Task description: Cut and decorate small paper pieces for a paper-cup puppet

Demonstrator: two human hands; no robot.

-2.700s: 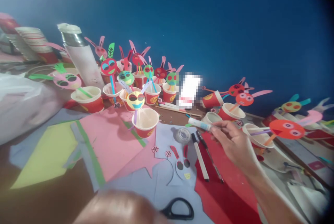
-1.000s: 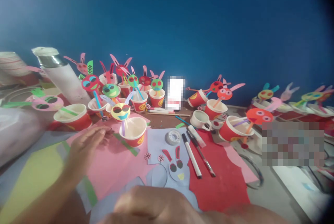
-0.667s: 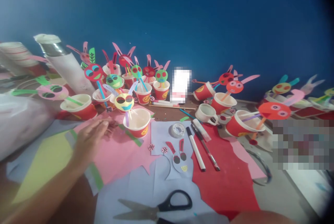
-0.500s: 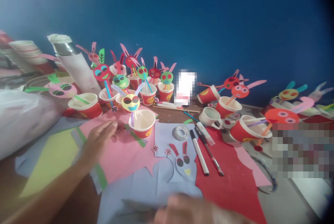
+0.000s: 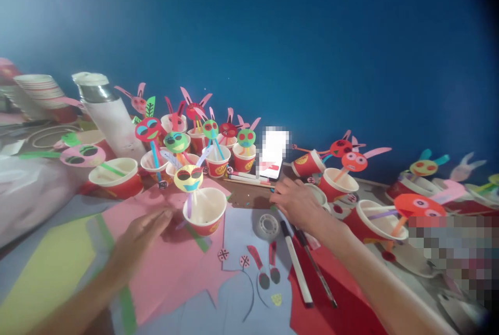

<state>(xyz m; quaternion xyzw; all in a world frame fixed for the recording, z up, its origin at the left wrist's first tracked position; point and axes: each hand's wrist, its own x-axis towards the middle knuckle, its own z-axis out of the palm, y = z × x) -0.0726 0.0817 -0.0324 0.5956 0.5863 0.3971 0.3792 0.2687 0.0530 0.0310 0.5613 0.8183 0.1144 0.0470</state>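
My left hand [image 5: 150,231] rests over a pink paper sheet [image 5: 167,278], fingers stretched out and nothing in them. Beside its fingertips stands a red and white paper cup [image 5: 212,218] with a yellow paper face [image 5: 188,178] on a straw. My right hand [image 5: 298,202] reaches to the back of the table between the phone [image 5: 273,153] and a white mug [image 5: 317,193]. Its fingers are bent downward; what lies under them is hidden. Nearer me on blue-grey paper lie a tape roll [image 5: 268,226], black eye ovals with red ear strips [image 5: 255,257] and a yellow mouth piece [image 5: 276,299].
Several cups with paper faces [image 5: 148,130] line the blue wall. A white flask [image 5: 111,116] and stacked cups [image 5: 42,93] stand at left by a plastic bag [image 5: 31,194]. A marker [image 5: 298,267] and a pen [image 5: 319,272] lie on red paper [image 5: 335,304].
My right hand has moved from the bottom edge, where it was blurred beside a dark thing, to the table's back by the mug. My left hand stays by the cup. The view has tilted up.
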